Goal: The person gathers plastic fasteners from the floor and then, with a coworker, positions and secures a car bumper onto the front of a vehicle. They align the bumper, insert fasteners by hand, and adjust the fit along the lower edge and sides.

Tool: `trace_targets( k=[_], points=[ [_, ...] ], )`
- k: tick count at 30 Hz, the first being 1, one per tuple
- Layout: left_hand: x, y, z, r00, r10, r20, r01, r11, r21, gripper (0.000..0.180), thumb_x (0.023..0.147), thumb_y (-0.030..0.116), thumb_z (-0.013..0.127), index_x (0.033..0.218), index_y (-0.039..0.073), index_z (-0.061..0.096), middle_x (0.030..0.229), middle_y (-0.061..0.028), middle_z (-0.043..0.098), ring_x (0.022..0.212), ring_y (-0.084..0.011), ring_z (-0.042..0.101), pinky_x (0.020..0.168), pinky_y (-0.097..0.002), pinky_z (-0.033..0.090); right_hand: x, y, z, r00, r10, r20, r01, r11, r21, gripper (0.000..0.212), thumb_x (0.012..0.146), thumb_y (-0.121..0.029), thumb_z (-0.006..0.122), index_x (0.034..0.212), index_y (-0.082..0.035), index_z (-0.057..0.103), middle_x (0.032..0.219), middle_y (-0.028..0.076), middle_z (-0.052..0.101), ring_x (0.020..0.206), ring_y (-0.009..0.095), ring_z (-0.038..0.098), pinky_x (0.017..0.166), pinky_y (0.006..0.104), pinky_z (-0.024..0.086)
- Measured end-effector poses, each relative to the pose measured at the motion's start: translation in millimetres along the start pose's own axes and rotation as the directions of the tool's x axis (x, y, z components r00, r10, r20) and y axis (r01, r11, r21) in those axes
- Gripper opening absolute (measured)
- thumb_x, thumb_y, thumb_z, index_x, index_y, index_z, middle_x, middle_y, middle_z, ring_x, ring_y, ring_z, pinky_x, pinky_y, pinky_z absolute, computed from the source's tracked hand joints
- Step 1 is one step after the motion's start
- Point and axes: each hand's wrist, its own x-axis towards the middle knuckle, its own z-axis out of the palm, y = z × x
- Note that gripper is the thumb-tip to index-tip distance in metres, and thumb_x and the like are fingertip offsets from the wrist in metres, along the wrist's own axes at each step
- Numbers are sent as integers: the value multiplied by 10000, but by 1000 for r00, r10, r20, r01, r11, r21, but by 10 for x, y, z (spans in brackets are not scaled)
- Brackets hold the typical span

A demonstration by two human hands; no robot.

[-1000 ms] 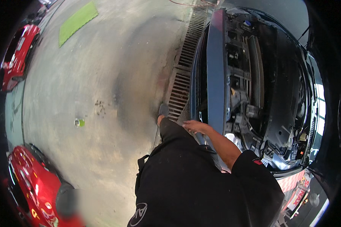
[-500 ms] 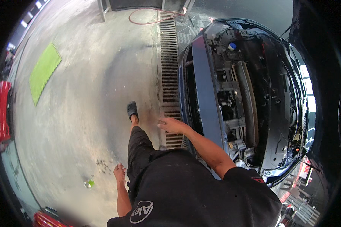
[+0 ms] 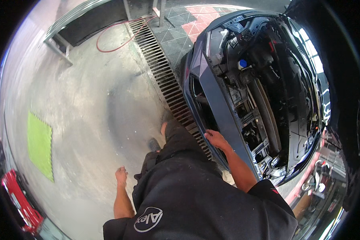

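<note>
already, the car (image 3: 224,112) is opened up front, not yet closed. left hand (image 3: 121,176), right hand (image 3: 217,141): grip loosely curled, seemingly empty.

Car (image 3: 220,108): is showing dark blue-grey
Engine-bay cap (image 3: 242,64): is showing bright blue
Grate (image 3: 164,68): is running dark stripes
Mat (image 3: 40,144): is showing lime green
Tiles (image 3: 174,40): are mixing grey, red
</note>
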Motion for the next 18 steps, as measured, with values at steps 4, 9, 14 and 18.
trace_targets(
  k=[4,9,14,18],
  points=[
    [985,1789,106,991,132,26,-134,987,86,405,1033,300,557,1162,-76,639,978,-100,656,860,-194,642,749,-324,529,486,-350,-75,998,32,50,-32,999,4,607,1026,-446,548,1456,-19,529,1391,234,607,1306,383,571,1084,462,441],
    [1969,3488,1001,972,222,75,-229,968,98,534,1038,400,557,1361,-25,563,1192,-143,678,1019,-243,664,770,-351,499,1177,-1399,-699,990,80,119,-95,988,124,595,1028,-473,541,1420,-26,571,1330,227,650,1265,369,603,1071,432,448],
    [1989,5360,2664,848,344,403,-502,764,404,504,1036,385,539,1312,-26,632,1261,-227,679,1179,-316,650,999,-403,494,1723,-1854,-1464,993,88,84,-110,944,310,610,1033,-519,529,1382,-25,610,1280,183,690,1225,304,631,1046,408,459],
    [1705,6667,3815,641,451,621,-733,599,322,569,1040,437,495,1395,2,580,1364,-241,624,1312,-368,572,1108,-420,418,1728,-2108,-2017,985,119,124,-159,907,390,617,1038,-533,516,1350,-15,634,1285,183,687,1227,299,622,1042,410,460]
  ],
)
